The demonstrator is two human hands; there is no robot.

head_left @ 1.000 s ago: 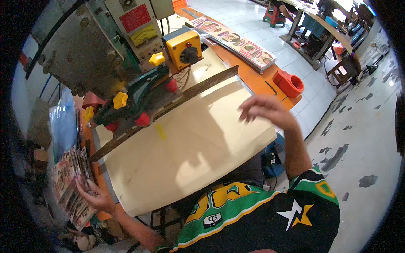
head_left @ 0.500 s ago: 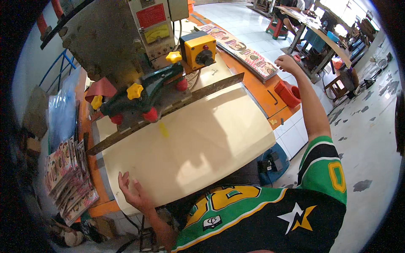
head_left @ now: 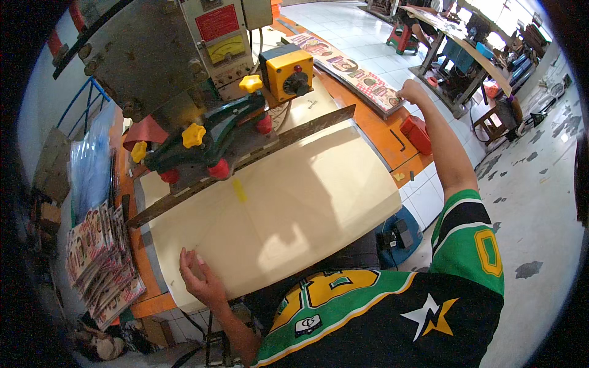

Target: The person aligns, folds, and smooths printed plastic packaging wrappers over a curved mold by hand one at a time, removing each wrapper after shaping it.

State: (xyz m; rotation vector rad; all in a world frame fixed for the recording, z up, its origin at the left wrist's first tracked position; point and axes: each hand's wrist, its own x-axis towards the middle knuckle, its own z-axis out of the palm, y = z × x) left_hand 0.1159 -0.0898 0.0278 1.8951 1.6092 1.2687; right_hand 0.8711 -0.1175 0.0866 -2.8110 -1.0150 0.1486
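Note:
My left hand (head_left: pixel 204 281) rests near the left front of a broad cream sheet (head_left: pixel 294 202), fingers apart and slightly bent, nothing in them. My right hand (head_left: pixel 413 92) is stretched far out to the right. Its fingers are closed at the near corner of a long stack of printed sheets (head_left: pixel 350 70); whether a sheet is pinched between them is too small to tell. Over the far side of the cream sheet stands a pressing machine with a long metal bar (head_left: pixel 294 138) and yellow star knobs (head_left: pixel 194 135). A yellow tape strip (head_left: pixel 238 191) marks the cream sheet.
A red tape dispenser (head_left: pixel 417 135) and a hex key (head_left: pixel 398 140) lie on the orange table (head_left: pixel 368 132). Printed pouches (head_left: pixel 101 264) are piled at the left, beside clear plastic film (head_left: pixel 92 165). A yellow control box (head_left: pixel 286 72) sits behind the bar. A person sits at a distant table (head_left: pixel 460 40).
My right hand has moved slightly left, to the corner of the printed stack. My left hand has shifted a little to the right over the cream sheet.

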